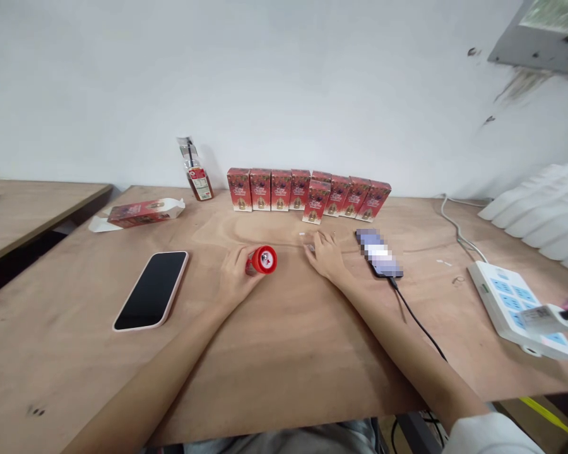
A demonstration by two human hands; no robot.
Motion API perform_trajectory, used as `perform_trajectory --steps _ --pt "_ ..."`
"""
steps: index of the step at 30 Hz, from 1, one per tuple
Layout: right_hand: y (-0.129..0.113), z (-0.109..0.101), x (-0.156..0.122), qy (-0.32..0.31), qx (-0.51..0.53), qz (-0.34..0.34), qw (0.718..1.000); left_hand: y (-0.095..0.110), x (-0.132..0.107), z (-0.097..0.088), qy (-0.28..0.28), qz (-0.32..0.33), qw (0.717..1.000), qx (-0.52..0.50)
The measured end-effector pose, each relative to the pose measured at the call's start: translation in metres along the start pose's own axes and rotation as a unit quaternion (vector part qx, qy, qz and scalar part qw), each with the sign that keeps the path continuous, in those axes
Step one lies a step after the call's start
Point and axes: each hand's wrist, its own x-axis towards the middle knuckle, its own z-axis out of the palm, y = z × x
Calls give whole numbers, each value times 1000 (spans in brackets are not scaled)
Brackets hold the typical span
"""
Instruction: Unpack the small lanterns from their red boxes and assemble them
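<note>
My left hand [236, 266] is closed around a small red cylinder [273, 265]. The cylinder's round end faces me and shows a white inside with metal bits; its far side is hidden. My right hand [325, 254] lies on the wooden table [284, 353], palm down with its fingers stretched out. Small clear or white scraps [310, 248] lie by its thumb and fingertips. Beyond my hands, several red printed boxes [281, 191] stand upright in a row along the wall. One red box [317, 202] stands a little forward of that row.
An opened red box [144, 212] lies on its side at the left. A pink-cased phone [151, 291] lies left of my left hand. A bottle [200, 181] leans near the wall. At the right are a cabled phone [379, 253], a power strip [515, 302] and stacked white pieces [544, 211].
</note>
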Motion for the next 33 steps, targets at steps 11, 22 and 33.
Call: perform_trajectory --steps 11,22,33 --pt "-2 6 13 8 35 -19 999 0 -3 1 -16 -12 1000 -12" --pt "-66 -10 -18 158 217 -160 950 9 -2 3 -45 50 996 60" --pt "-66 -6 -19 201 187 -218 937 12 -5 2 -62 68 991 101"
